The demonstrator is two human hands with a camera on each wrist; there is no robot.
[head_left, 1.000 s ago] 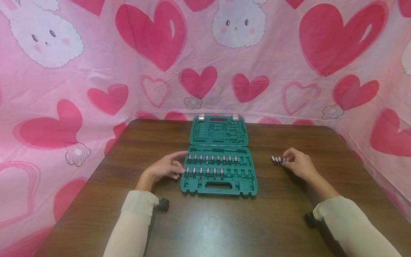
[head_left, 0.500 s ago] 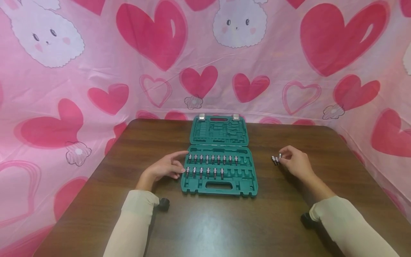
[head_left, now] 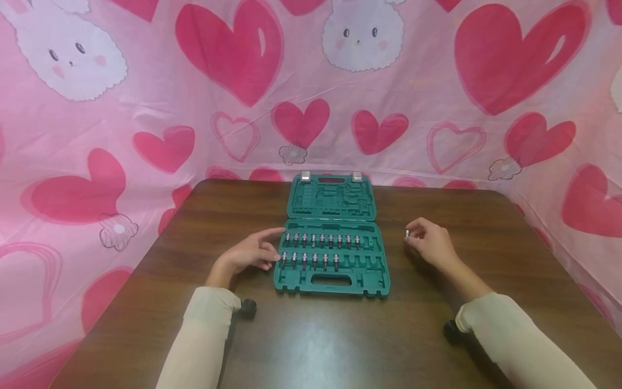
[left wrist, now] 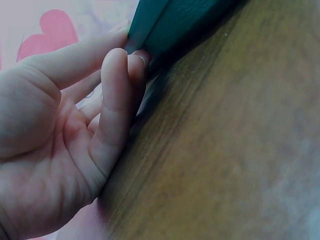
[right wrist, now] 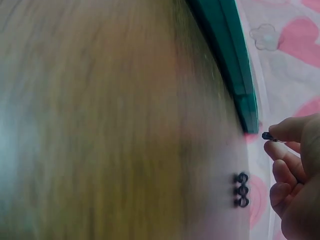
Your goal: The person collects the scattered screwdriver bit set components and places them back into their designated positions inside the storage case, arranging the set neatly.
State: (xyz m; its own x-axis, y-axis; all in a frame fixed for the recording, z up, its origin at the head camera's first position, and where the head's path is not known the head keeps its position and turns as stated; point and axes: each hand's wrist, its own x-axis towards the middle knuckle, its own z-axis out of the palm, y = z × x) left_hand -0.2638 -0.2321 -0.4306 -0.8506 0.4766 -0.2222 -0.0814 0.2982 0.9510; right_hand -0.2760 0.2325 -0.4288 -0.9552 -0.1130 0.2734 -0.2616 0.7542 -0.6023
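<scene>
A green socket case (head_left: 296, 282) lies unfolded on the table, with two rows of bit sockets (head_left: 322, 240) in its near half. Bare slots show at the right of the lower row. My left hand (head_left: 249, 253) touches the case's left side with index finger and thumb; in the left wrist view the thumb and fingers meet the green edge. My right hand (head_left: 432, 243), right of the case, pinches one small bit socket (head_left: 407, 233) between thumb and index finger, raised above the table. Three more bit sockets (right wrist: 243, 190) stand in a row near that hand, hidden behind it in the head view.
The case's lid (head_left: 332, 197), with two metal latches, lies back toward the far edge of the brown wooden table (head_left: 311, 340). A pink heart-patterned cloth (head_left: 379, 86) hangs behind and at both sides.
My right hand has picked a bit socket from the small row on the table and moved left with it, toward the case. The left hand stays at the case's edge.
</scene>
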